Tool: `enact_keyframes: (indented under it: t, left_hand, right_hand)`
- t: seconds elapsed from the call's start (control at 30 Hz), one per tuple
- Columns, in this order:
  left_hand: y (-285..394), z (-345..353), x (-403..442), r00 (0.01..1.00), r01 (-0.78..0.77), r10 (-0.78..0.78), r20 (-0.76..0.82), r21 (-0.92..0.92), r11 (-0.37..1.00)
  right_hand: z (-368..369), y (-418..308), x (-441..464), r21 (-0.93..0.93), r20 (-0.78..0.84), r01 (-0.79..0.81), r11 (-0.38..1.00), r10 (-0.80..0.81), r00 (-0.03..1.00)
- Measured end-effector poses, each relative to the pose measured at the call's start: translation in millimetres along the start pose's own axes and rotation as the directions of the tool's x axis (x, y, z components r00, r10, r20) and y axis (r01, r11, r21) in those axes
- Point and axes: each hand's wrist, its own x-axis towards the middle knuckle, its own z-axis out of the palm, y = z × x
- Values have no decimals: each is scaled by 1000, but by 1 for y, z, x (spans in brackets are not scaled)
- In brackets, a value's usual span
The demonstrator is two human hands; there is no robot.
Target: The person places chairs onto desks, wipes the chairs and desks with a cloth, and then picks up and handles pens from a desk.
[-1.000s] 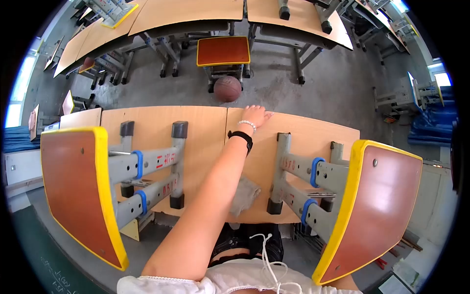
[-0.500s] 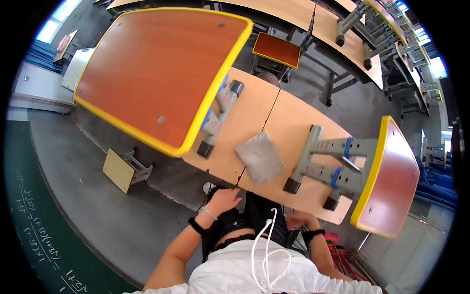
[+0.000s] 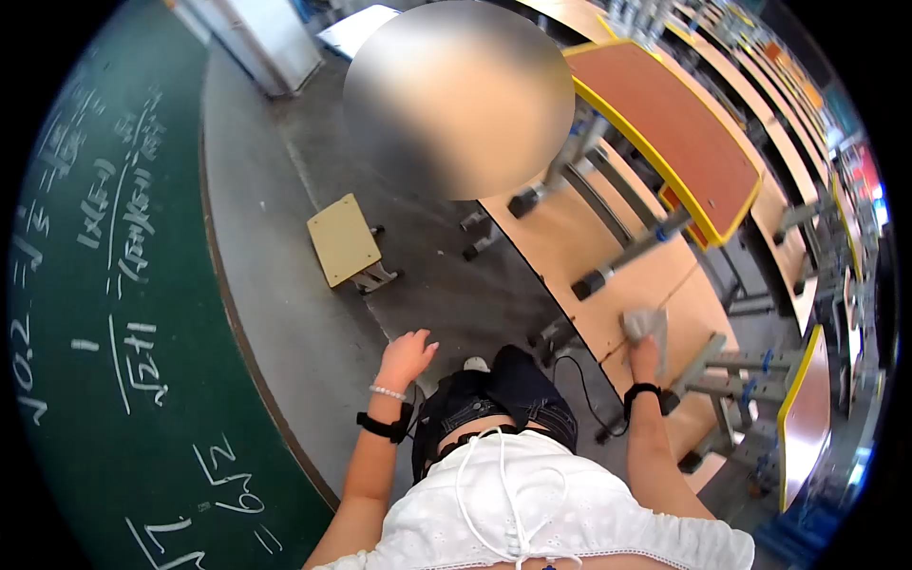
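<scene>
My right hand [image 3: 645, 355] is on a crumpled grey cloth [image 3: 649, 325] lying on the light wood desk [image 3: 608, 318]. Its fingers are closed over part of the cloth, and a corner hangs loose beside them. My left hand [image 3: 407, 356] is in the air left of my legs, holding nothing, its fingers loosely apart. Beyond the cloth, a stool with a red-brown seat and yellow rim [image 3: 670, 119] stands on the desk. Another yellow-rimmed stool [image 3: 804, 418] stands on the desk to the right of my right hand.
A small pale yellow stool [image 3: 344, 240] is on the grey floor to the left. The green chalkboard [image 3: 142, 313] with chalk writing runs along the left side. A black cable [image 3: 587, 388] hangs by the desk edge. Rows of desks [image 3: 750, 76] extend at upper right. A blurred oval hides the top middle.
My view has turned left toward the chalkboard. My right hand has moved from beside my body onto the cloth and gripped it, bunching it up. My left hand stays raised and free.
</scene>
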Motion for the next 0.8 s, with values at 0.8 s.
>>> enact_keyframes:
  t: [0.8]
  left_hand:
    - [-196, -60, 139, 831, 542, -465, 305, -252, 802]
  right_hand:
    - [-169, -466, 199, 48, -138, 330, 943, -321, 937]
